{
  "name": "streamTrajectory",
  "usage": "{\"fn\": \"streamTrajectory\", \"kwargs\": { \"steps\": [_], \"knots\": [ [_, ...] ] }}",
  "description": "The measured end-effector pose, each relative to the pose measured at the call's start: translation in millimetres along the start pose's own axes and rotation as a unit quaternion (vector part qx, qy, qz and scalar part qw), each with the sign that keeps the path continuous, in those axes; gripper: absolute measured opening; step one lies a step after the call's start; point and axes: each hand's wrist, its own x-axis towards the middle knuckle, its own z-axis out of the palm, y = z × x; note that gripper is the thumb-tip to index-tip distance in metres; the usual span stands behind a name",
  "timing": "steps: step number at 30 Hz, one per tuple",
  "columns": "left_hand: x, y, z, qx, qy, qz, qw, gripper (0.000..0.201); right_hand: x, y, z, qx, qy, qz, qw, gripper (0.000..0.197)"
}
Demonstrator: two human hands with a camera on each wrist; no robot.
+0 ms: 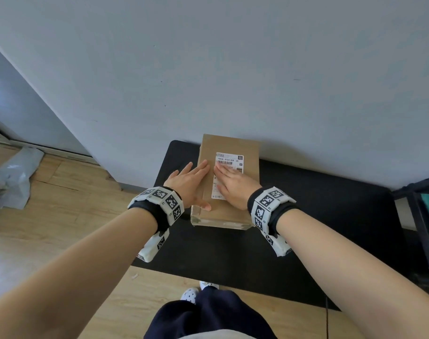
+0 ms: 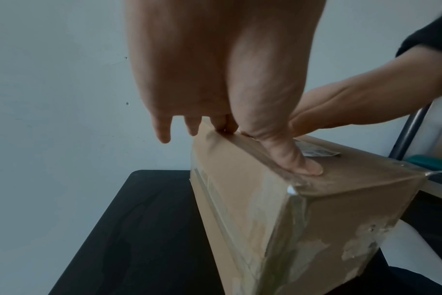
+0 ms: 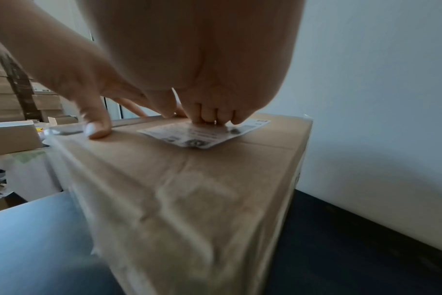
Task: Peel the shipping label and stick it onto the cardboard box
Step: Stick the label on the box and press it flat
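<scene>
A brown cardboard box (image 1: 229, 211) wrapped with clear tape stands on a black table (image 1: 318, 216) against the wall. A white shipping label (image 1: 229, 159) with a barcode lies flat on the box top (image 3: 209, 137). My right hand (image 1: 233, 182) lies flat on the label's lower half, fingers straight and pressing it down (image 3: 209, 115). My left hand (image 1: 191, 182) rests flat on the box's left edge, fingers straight, thumb (image 2: 300, 165) on the top near the front corner. In the left wrist view the box (image 2: 303, 229) fills the right half.
A grey wall (image 1: 208, 69) rises right behind the box. A crumpled grey plastic bag (image 1: 13, 177) lies on the wooden floor at left. A dark metal rack (image 1: 424, 216) stands at the right. Stacked cartons (image 3: 10, 95) show at left in the right wrist view.
</scene>
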Motion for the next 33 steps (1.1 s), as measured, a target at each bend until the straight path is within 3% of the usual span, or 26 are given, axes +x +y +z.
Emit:
{"fn": "streamTrajectory", "kwargs": {
  "steps": [16, 27, 33],
  "knots": [
    [-5, 2, 10, -0.016, 0.015, -0.014, 1.000, 0.111, -47, -31, 31, 0.020, -0.004, 0.006, 1.000, 0.054],
    [-5, 3, 8, -0.054, -0.001, -0.021, 0.998, 0.107, -88, 12, 29, -0.056, 0.007, 0.039, 0.998, 0.052],
    [12, 14, 5, -0.130, 0.026, -0.073, 0.989, 0.109, -87, 8, 26, -0.036, -0.006, 0.045, 0.998, 0.054]
  ]
}}
